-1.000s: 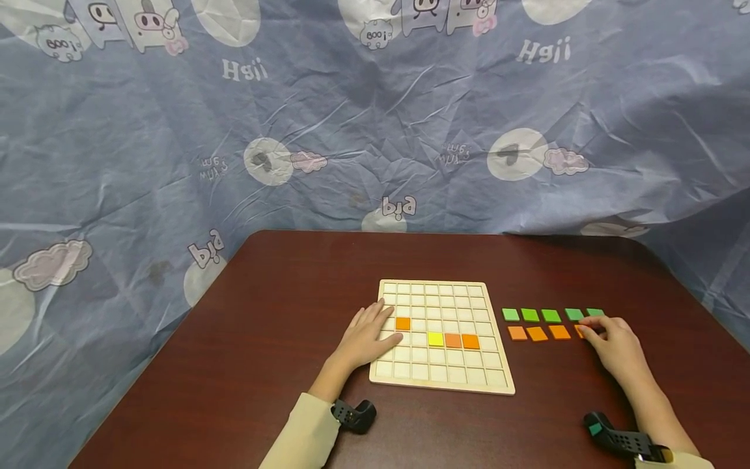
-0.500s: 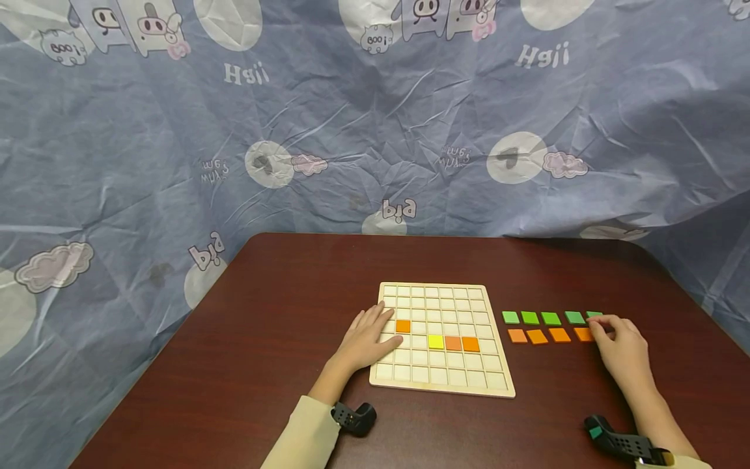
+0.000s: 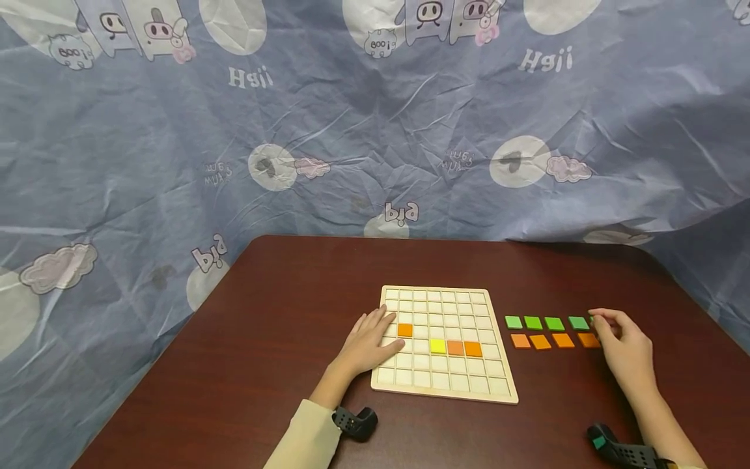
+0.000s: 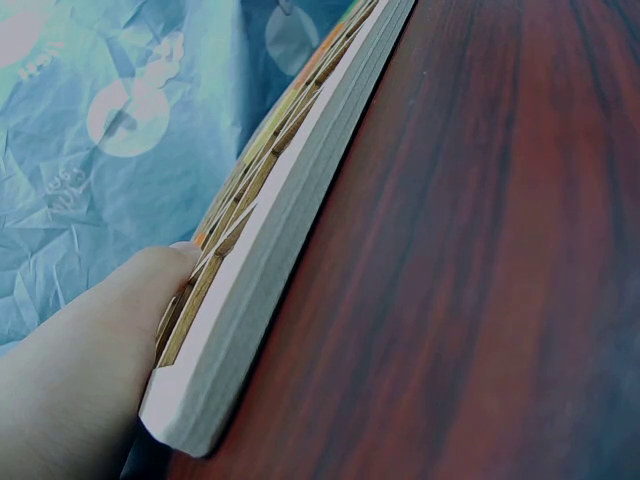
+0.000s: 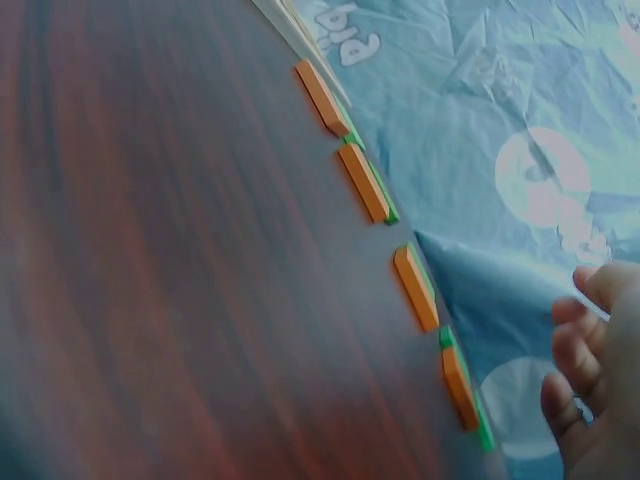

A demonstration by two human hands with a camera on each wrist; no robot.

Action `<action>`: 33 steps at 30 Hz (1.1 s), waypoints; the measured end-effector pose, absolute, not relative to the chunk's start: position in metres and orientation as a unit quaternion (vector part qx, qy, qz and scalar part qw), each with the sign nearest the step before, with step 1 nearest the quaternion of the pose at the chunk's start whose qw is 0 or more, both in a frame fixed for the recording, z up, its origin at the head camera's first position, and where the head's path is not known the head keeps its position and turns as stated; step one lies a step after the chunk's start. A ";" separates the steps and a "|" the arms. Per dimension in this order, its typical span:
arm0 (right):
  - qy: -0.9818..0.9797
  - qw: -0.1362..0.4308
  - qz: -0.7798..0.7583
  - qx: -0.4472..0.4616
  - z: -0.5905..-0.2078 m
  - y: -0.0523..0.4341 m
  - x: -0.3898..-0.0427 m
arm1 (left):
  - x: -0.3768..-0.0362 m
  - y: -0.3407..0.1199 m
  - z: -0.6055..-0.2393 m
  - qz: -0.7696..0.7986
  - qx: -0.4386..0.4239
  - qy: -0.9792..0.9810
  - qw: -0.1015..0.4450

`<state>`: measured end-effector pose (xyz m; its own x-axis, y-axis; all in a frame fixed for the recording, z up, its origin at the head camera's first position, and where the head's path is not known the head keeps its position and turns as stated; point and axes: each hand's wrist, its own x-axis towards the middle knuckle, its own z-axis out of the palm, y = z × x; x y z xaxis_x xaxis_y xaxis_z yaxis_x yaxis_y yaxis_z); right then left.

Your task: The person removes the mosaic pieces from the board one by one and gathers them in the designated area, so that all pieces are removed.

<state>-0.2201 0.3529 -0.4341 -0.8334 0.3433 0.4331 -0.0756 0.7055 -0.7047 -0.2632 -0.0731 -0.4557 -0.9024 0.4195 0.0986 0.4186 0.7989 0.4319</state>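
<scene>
My left hand [image 3: 366, 342] lies on the left edge of a pale wooden grid board [image 3: 445, 392], fingers spread out. In the left wrist view, the thumb [image 4: 120, 300] rests on the board's rim. Set in the grid are a yellow tile [image 3: 437, 346], a salmon tile [image 3: 455, 348] and two orange tiles, one [image 3: 405, 330] near the left hand. At the right end of the tile rows, my right hand [image 3: 629, 355] pinches a green tile [image 3: 592, 320] between thumb and forefinger. Only a sliver of that tile shows. The right wrist view hides it behind the fingers [image 5: 575, 350].
Right of the board lie two rows of loose square tiles. The far row holds green ones, including a teal-green tile [image 3: 579, 324]; the near row is orange, with an end tile [image 3: 588, 340] beside the right hand. A patterned cloth [image 3: 328, 117] hangs behind the brown table [image 3: 305, 286].
My right hand has moved from the last orange tile to the green tile at the far row's end, slightly right. My left hand has stayed on the board. The head view has shifted slightly.
</scene>
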 end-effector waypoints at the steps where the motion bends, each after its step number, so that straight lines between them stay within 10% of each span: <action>1: -0.882 0.274 0.377 -0.069 -0.432 0.351 -0.219 | -0.263 -0.073 -0.456 0.227 0.222 0.948 0.000; 33: -0.937 0.087 0.317 0.115 -0.399 0.213 -0.203 | -0.263 -0.072 -0.455 0.221 0.216 0.951 -0.001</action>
<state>-0.2032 0.2134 -0.3994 -0.9584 -0.1611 0.2357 -0.2711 0.7722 -0.5747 -0.2625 -0.0716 -0.4553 -0.9067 0.4101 0.0980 0.4114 0.8094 0.4191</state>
